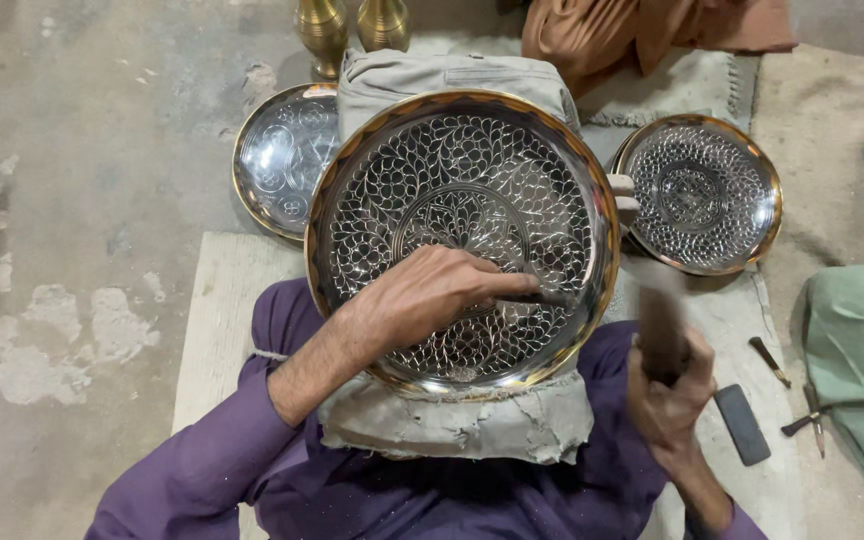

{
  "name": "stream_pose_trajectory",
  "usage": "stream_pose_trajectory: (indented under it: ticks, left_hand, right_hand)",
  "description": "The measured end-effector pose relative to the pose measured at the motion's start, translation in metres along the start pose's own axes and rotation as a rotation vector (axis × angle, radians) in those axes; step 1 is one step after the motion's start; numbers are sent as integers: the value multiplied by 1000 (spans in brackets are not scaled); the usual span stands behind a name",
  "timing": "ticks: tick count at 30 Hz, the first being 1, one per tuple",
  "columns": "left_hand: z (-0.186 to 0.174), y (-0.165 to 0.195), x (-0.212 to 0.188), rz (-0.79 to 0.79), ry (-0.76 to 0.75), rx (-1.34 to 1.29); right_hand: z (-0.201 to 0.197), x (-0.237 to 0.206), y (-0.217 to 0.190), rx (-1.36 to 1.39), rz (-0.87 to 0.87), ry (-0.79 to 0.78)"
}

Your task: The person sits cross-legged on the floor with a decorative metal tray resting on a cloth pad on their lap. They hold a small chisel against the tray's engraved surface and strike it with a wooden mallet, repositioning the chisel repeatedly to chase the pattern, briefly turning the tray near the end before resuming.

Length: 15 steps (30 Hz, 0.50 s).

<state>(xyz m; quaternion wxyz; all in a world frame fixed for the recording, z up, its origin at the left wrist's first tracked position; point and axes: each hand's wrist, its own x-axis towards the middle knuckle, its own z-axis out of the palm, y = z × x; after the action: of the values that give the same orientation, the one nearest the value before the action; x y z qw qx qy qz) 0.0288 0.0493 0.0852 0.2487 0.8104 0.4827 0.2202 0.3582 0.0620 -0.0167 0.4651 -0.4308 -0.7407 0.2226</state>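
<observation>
Big engraved plate (462,240) tilted on grey cloth pad (452,425) over lap, face up toward worker, so pattern stays in reach and steady. Left hand (422,295) rests on plate, fingers pinched round thin chisel (542,297), tip on lower-right pattern. Right hand (667,395) clenched on dark hammer (660,330), raised beside rim, blurred. Toes (624,195) at far rim, seemingly bracing plate. Two smaller plates (702,190) lie on floor behind, either side. Spare tools (772,362) on mat at right, near hammer hand.

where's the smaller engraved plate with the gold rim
In the head view, the smaller engraved plate lies upper right on the mat, beside the large plate.
</observation>
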Motion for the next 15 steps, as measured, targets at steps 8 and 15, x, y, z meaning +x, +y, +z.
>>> stream_pose_trajectory:
  ticks: [8,15]
  left_hand:
    - [5,-7,-12,-18,288,-78]
    - [32,-29,-21,-167,553,-360]
  right_hand:
    - [-15,14,3,-377,60,-137]
    - [-29,59,-20,-222,38,-279]
